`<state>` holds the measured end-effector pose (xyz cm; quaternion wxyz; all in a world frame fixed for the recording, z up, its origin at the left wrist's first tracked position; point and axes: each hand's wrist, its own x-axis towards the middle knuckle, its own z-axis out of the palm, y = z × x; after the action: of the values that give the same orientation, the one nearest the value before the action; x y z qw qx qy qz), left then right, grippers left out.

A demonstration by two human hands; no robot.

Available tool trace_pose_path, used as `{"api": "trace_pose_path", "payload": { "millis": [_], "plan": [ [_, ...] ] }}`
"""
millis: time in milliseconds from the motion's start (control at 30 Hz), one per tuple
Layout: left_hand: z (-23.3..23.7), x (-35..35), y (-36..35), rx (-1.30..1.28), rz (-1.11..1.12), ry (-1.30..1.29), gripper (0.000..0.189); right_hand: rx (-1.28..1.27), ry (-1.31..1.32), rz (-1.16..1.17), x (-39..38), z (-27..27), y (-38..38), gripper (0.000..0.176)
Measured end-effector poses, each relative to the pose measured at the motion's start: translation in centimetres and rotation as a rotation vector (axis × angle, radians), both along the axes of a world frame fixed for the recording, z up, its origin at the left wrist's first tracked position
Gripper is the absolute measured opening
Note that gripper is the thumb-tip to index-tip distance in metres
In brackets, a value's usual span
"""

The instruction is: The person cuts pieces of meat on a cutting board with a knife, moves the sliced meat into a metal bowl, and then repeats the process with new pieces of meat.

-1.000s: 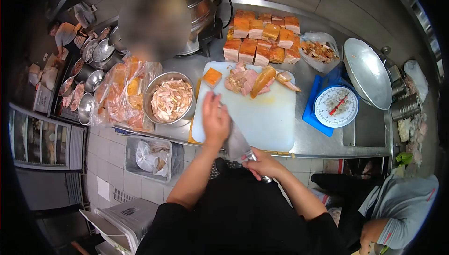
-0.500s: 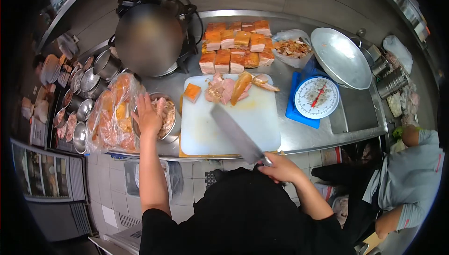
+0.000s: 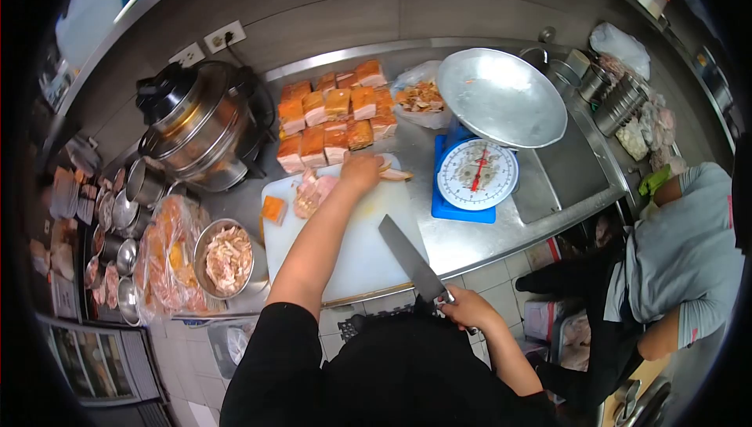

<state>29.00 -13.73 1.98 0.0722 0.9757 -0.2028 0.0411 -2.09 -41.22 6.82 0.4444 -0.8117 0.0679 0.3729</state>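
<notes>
Cleaver [image 3: 411,258] is in the right hand [image 3: 468,307], fingers wrapped around its handle beyond the tabletop's [image 3: 478,243] near edge. Blade slants over the white cutting board's [image 3: 345,270] near-right corner, tip toward the meat. Can't tell if it touches the board.

Left hand [image 3: 360,172] is out at the board's far edge, between sliced meat [image 3: 311,192] and a narrow piece [image 3: 395,174] at the far-right corner. Its fingertips are hidden; can't tell if they pinch or just rest.

Handling, my read: slices soft, light, slick, likely to tear or slide; gather from the sides with a flat, broad hold. Narrow piece looks firmer; grip mid-length, skin probably greasy. Cleaver stiff, fairly heavy; handle only, watch for grease.

Edges: orange-topped block [image 3: 273,209] sits at the board's far-left corner. Pork stack [image 3: 337,110] crowds the far side. Steel bowl [image 3: 258,266] is just beside the left edge. Blue scale [image 3: 478,176] is near the right edge, its pan [image 3: 501,94] high behind the dial.

Room: white board surface between meat and near edge, plus a steel strip toward the scale. Blade's heel overhangs toward the wearer's body.
</notes>
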Motion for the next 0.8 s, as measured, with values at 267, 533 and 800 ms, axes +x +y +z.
{"api": "trace_pose_path", "payload": {
  "millis": [267,533,800],
  "plan": [
    [3.5,1.9,0.0,0.031,-0.056,0.192,0.026,0.076,0.042,0.016,0.8,-0.5,-1.4,0.025],
    [1.5,-6.6,5.1,-1.225,0.255,0.724,0.02,0.197,0.13,-0.021,1.2,-2.4,-2.4,0.026],
    [-1.9,-20.8,6.7,-0.754,0.564,0.524,0.02,0.177,0.113,-0.006,1.2,-1.8,-1.8,0.028]
  ]
}}
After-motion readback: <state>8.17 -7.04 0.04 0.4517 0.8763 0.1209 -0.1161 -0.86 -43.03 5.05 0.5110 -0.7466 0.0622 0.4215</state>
